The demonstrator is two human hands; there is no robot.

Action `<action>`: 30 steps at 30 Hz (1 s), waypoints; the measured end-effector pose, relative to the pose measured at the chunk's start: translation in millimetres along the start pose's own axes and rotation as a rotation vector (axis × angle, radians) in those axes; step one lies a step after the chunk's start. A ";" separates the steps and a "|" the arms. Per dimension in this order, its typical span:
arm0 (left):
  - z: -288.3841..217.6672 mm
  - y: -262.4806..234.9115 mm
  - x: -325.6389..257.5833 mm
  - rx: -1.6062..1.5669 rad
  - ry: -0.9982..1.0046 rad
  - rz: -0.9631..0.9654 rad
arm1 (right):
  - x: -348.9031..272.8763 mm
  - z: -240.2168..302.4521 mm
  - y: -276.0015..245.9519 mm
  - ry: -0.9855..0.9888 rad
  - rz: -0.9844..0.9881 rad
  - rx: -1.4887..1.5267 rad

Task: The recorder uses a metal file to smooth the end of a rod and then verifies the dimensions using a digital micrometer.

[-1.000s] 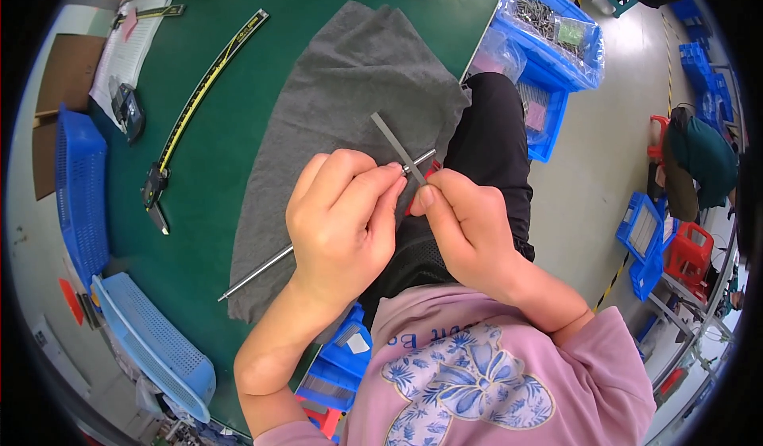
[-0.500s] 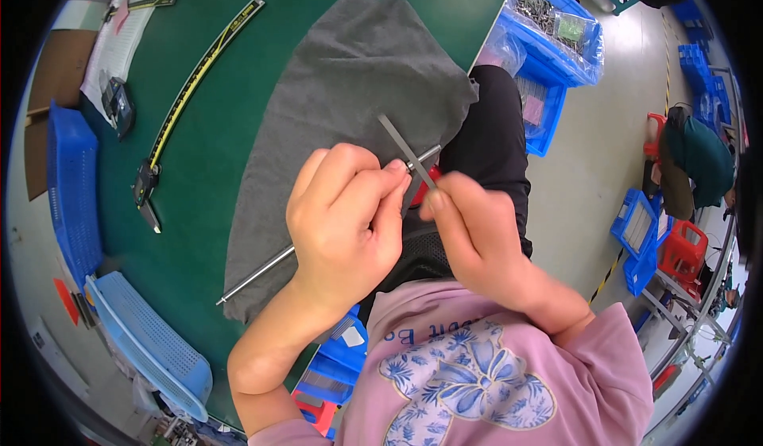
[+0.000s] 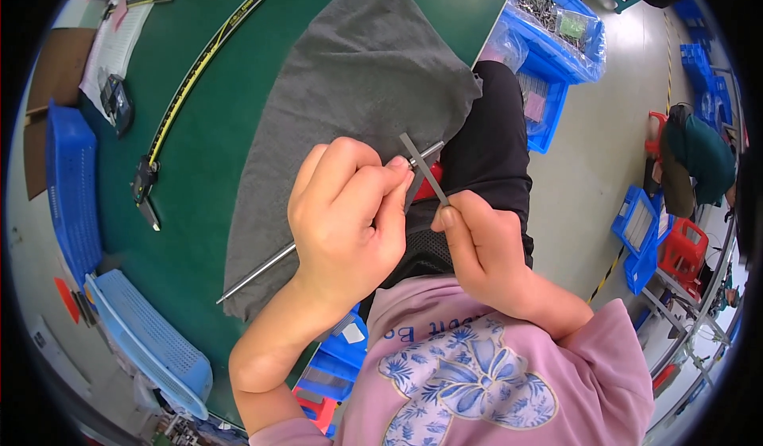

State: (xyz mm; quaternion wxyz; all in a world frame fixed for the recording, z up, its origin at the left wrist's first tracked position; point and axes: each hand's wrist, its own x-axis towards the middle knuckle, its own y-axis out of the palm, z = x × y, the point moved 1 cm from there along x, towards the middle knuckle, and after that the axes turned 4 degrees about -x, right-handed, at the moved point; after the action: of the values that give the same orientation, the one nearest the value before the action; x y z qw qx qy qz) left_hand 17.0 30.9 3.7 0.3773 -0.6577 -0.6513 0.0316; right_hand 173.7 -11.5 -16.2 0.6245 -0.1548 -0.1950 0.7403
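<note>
Rod (image 3: 262, 267): a thin, straight steel piece, lying across the grey cloth (image 3: 358, 80) and rising to the hands over the lap. It looks stiff and light, and its polished surface is likely slippery, so the sure hold is close to the working end, pinched between thumb and fingertips, not out along the free length, which would wag. The left hand (image 3: 350, 215) has it that way: fingers curled tight, index and thumb pressed together near the rod's upper tip (image 3: 425, 153). From that hand the rod runs out toward 8 o'clock, its far end resting on the cloth near the table (image 3: 199, 223) edge.

The right hand (image 3: 481, 243) is closed in a pinch on a flat grey file (image 3: 425, 172), thumb and forefinger at its lower end. The file slants up toward 11 o'clock and crosses the rod's tip just at 1 o'clock of the left fingertips. It looks thin, rigid and rough-faced, easy to grip

Something red (image 3: 429, 191) shows between the hands; what it is I cannot tell. A long caliper (image 3: 191, 80) lies well apart at 10 o'clock
</note>
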 end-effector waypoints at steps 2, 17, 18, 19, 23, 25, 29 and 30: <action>-0.6 1.0 -0.3 0.004 0.010 0.012 | 14.4 -0.9 1.9 -0.038 -0.012 -0.005; 1.5 1.7 0.3 -0.032 -0.039 -0.007 | -6.4 0.4 -5.7 0.018 0.087 -0.074; 0.9 2.2 1.5 -0.013 -0.014 -0.001 | -6.2 0.9 -9.7 0.033 0.115 -0.107; -0.5 1.2 0.7 0.004 0.010 0.011 | 0.2 2.2 -7.3 0.040 0.115 -0.106; -1.0 -0.2 -1.5 -0.003 -0.031 0.013 | 22.8 6.3 5.9 -0.073 -0.039 -0.037; 0.3 0.6 -2.1 -0.015 -0.024 -0.001 | 1.5 2.2 0.2 -0.026 -0.013 -0.117; -2.6 0.6 0.0 0.000 -0.009 0.025 | 9.8 6.2 -7.5 -0.046 0.080 -0.134; -1.6 0.2 -0.2 -0.002 -0.021 0.014 | 20.6 5.1 -3.0 -0.085 0.061 -0.106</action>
State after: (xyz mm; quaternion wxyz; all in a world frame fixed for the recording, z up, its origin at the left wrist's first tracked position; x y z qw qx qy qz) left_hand 17.9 30.0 4.6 0.3696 -0.6621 -0.6506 0.0404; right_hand 170.4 8.8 -10.0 0.5837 -0.1622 -0.2555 0.7534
